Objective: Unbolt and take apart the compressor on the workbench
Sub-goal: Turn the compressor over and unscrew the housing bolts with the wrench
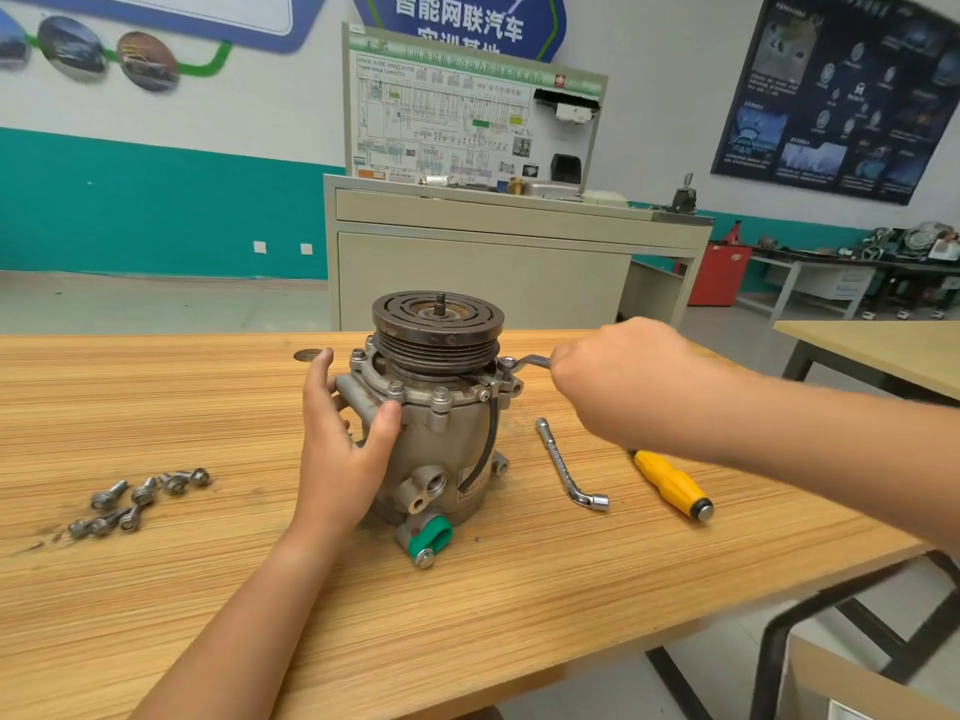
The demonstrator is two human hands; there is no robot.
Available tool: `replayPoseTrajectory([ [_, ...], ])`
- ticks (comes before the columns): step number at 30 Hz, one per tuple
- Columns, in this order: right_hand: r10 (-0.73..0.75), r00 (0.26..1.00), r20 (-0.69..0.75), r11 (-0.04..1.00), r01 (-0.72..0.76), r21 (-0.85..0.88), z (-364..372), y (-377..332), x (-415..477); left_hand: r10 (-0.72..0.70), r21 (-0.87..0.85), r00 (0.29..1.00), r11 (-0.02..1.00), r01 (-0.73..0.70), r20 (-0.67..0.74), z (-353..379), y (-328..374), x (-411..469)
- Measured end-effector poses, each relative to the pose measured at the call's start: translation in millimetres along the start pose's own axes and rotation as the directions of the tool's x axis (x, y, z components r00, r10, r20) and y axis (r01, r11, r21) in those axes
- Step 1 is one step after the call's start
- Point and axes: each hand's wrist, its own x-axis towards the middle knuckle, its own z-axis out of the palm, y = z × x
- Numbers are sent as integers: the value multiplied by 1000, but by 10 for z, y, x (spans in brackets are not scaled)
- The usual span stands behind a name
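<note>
Compressor stands upright mid-desk, toward the far edge, grooved pulley on top w/ shaft stub pointing up. Left hand grips the body from the left, thumb on the front just under the flange, fingers wrapped round the far side. Right hand is fisted round a wrench, whose far end sits at the flange's right side, just under the pulley rim. Black cable runs down the housing's right front; green cap at the base, nearest the camera. Right of the compressor an L-wrench lies flat, then a yellow screwdriver, partly under the right forearm. Loose bolts lie in a cluster well to the left. Desk: bare wood in front and btwn bolts and compressor; right edge cuts diagonally, close to the screwdriver. Beige cabinet stands behind the far edge; 2nd desk off to the right, across a gap.
</note>
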Motion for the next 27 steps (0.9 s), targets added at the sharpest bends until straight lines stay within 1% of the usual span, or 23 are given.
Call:
replayPoseTrajectory([
  [5,-83,994,-74,996,79,-50,310,386,224,-22,-11,1000,1000,22,-1,9,-8,6],
  [7,-90,991,-103,996,87,-33,405,412,438,-20,-12,1000,1000,20,-9,21,-1,2],
  [10,-86,973,-213,991,106,83,504,271,838,-1,-8,1000,1000,1,-16,15,2,-8],
  [13,-98,905,-414,963,191,191,576,118,1135,-8,-7,1000,1000,8,-4,5,0,-5],
  [15,-83,885,-458,942,220,254,612,92,1177,-9,-4,1000,1000,9,2,-1,7,-4],
  [17,-2,889,-457,931,168,324,661,120,1095,-9,-6,1000,1000,9,3,-4,17,-6],
  [18,83,884,-459,913,116,390,673,146,1018,-7,-7,1000,1000,7,3,-7,17,-8],
  [20,283,853,-439,834,7,552,642,206,812,-4,-7,1000,1000,4,3,-10,11,-10],
  [22,413,816,-405,749,-51,661,563,272,583,-7,-8,1000,1000,7,-3,-3,6,-8],
  [23,434,818,-376,739,-85,668,513,304,458,-10,-7,1000,1000,10,-4,2,6,-10],
  [24,425,842,-333,756,-128,642,456,327,338,-12,-5,1000,1000,12,-4,6,6,-10],
  [26,347,915,-207,835,-201,512,317,302,107,-15,-1,1000,1000,15,-4,8,5,-5],
  [27,300,943,-145,869,-207,449,242,262,8,-17,-1,1000,1000,17,-3,8,6,-6],
])
